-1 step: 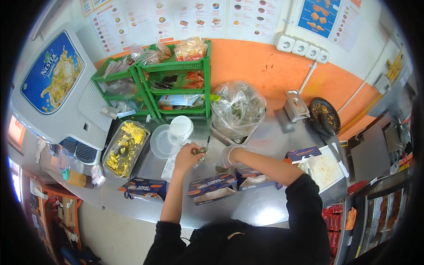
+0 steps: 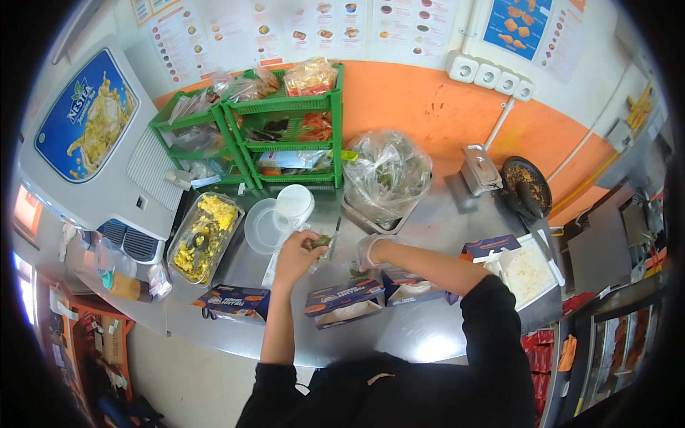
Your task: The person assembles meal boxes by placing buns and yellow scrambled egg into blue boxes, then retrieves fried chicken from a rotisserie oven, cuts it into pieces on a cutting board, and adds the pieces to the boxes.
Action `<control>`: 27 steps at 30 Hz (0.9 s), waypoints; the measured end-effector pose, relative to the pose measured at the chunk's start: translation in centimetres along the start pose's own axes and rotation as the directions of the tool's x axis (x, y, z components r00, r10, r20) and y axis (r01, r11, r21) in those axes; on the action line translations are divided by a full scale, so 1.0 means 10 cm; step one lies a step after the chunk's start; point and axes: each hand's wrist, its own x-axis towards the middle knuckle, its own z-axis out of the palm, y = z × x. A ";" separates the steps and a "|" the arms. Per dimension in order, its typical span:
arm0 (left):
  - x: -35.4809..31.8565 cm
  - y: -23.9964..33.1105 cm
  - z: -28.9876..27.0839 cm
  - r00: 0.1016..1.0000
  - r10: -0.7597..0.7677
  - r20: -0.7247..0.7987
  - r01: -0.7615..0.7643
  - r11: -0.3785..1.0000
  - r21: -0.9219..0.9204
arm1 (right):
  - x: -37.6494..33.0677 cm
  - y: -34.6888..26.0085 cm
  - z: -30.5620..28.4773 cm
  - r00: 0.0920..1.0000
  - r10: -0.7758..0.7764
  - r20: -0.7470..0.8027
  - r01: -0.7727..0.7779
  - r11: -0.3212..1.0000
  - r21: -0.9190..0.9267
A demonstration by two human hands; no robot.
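Note:
My left hand (image 2: 294, 258) is closed on a small bunch of green leaves (image 2: 322, 242), pinched between thumb and fingers above the counter's middle. My right hand (image 2: 367, 252), in a clear plastic glove, hangs just to the right with its fingers pointing down. Dark green leaves (image 2: 357, 271) show right under those fingertips; whether they are gripped I cannot make out. Nearest me stand printed cardboard food boxes: one box (image 2: 342, 299) in front of the hands, another box (image 2: 412, 287) below my right forearm, and a third box (image 2: 232, 302) left of my left forearm.
A steel tray of yellow scrambled egg (image 2: 205, 239) and a clear round tub (image 2: 262, 227) lie to the left. Behind are green stacked baskets (image 2: 285, 107) and a big plastic bag of greens (image 2: 387, 178). At right sit a white board (image 2: 531, 274), a knife and a dark mortar (image 2: 526, 187).
My right hand has shifted slightly left and lower, over the dark leaves. The left hand has turned a little, its thumb and fingers still around the green leaves. The boxes stay put.

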 end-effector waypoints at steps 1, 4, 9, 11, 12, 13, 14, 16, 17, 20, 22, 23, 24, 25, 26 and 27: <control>-0.12 0.29 -0.21 0.998 0.017 -0.068 -0.020 0.999 -0.042 | 0.06 -0.03 0.00 0.999 0.008 -0.034 -0.009 0.999 -0.039; -0.82 0.86 -0.64 0.981 -0.106 -0.163 0.078 0.983 -0.169 | 0.30 -0.11 0.23 0.996 -0.086 -0.014 0.082 0.980 -0.181; -1.90 1.01 -1.10 0.858 -0.350 0.377 0.364 0.931 0.034 | 0.40 0.20 0.10 0.977 -0.212 0.007 0.197 0.892 -0.406; -2.22 0.82 -1.04 0.799 -0.440 0.409 0.464 0.885 0.046 | -0.23 -0.11 -0.52 0.965 -0.172 -0.200 0.144 0.978 -0.148; -2.26 0.74 -0.92 0.843 -0.408 0.351 0.431 0.902 0.013 | -0.68 -0.15 -0.63 0.909 -0.199 -0.367 0.193 0.980 -0.054; -2.27 0.66 -0.74 0.880 -0.379 0.286 0.399 0.917 -0.014 | -1.10 -0.19 -0.70 0.826 -0.205 -0.526 0.260 0.965 0.032; -2.28 0.56 -0.54 0.910 -0.355 0.213 0.371 0.928 -0.036 | -1.53 -0.33 -0.81 0.861 -0.196 -0.470 0.252 0.966 0.059; -2.20 0.27 -0.05 0.985 -0.165 0.050 0.169 0.983 -0.075 | -2.12 -0.44 -0.74 0.897 -0.217 -0.386 0.307 0.933 0.189; -2.12 0.27 0.17 0.988 -0.155 -0.023 0.155 0.988 0.001 | -2.27 -0.45 -0.60 0.894 -0.266 -0.360 0.379 0.877 0.294; -1.77 0.24 0.77 0.974 0.135 -0.182 -0.077 0.952 0.297 | -2.23 -0.53 0.04 0.936 0.069 -0.344 -0.027 0.992 0.125; -1.67 0.04 1.02 0.969 0.169 -0.181 -0.079 0.905 0.418 | -1.92 -0.39 0.71 0.789 0.086 -0.608 -0.063 0.996 0.059; -1.64 -0.02 1.06 0.966 0.185 -0.182 -0.078 0.875 0.478 | -1.76 -0.30 0.96 0.687 0.079 -0.722 -0.084 0.996 0.030; -1.62 -0.04 1.05 0.970 0.169 -0.176 -0.061 0.866 0.496 | -1.64 -0.23 1.09 0.675 0.089 -0.733 -0.113 0.993 0.017; -1.60 -0.04 1.05 0.974 0.155 -0.166 -0.049 0.858 0.511 | -1.57 -0.18 1.18 0.662 0.104 -0.743 -0.149 0.989 0.006; -1.60 -0.01 1.06 0.979 0.138 -0.149 -0.041 0.853 0.521 | -1.52 -0.10 1.30 0.651 0.127 -0.748 -0.191 0.982 0.001; -1.58 0.04 1.06 0.980 0.124 -0.158 -0.025 0.857 0.515 | -1.45 0.00 1.42 0.647 0.153 -0.747 -0.225 0.974 0.004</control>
